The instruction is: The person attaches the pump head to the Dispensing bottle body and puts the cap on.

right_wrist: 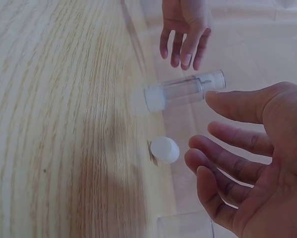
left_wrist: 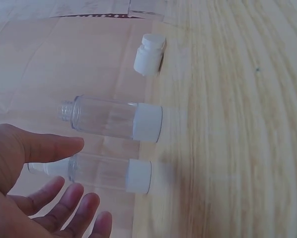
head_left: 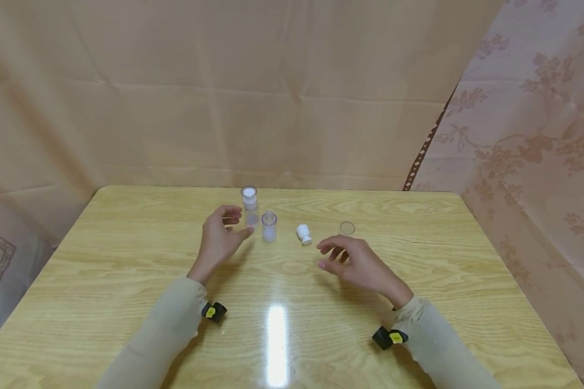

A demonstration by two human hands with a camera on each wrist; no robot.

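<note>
Beside the far bottle, a clear one with a white top (head_left: 250,202), my left hand (head_left: 219,235) hovers with thumb and fingers spread, holding nothing. A second clear bottle (head_left: 269,229) stands just right of it; its bare threaded neck (left_wrist: 65,110) and white base (left_wrist: 147,122) show in the left wrist view. A white pump head (head_left: 304,234) rests on the table between the hands. My right hand (head_left: 355,263) is to its right, fingers loosely bent and holding nothing. Behind that hand is a transparent cap (head_left: 347,227), partly hidden in the head view.
The wood-grain table (head_left: 141,302) runs back to a beige curtain (head_left: 272,108). A flower-patterned cloth (head_left: 530,135) hangs on the right. Each wrist wears a small black camera (head_left: 382,338).
</note>
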